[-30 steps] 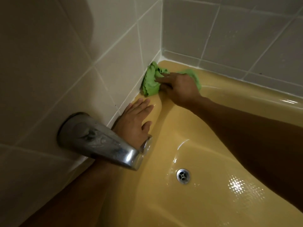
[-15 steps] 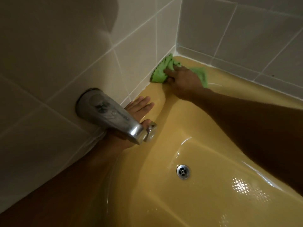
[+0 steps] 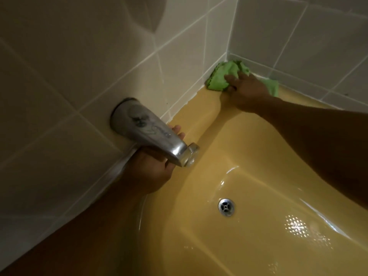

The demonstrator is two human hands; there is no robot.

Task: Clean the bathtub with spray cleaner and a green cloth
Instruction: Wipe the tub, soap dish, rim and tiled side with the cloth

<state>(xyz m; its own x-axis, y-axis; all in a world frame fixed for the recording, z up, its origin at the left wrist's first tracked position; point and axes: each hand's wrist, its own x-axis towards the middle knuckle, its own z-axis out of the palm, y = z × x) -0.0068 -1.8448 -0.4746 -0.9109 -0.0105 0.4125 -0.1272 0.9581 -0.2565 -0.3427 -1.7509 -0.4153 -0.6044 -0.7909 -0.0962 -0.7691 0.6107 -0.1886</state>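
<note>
The green cloth [image 3: 223, 77] lies bunched in the bathtub [image 3: 201, 118] corner, against both tiled walls [image 3: 179, 56]. The right hand [image 3: 247, 90] presses it with spread fingers. The left hand [image 3: 151, 170] rests apparently flat on the near rim, half hidden under the spout [image 3: 151, 136].

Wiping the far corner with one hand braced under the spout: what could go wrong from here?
The left hand leans on the glossy bathtub rim right under the metal spout; slipping or lifting, it could strike the spout. The right hand presses the green cloth into the tiled corner at a long reach, so pressure there is likely weak.
</note>
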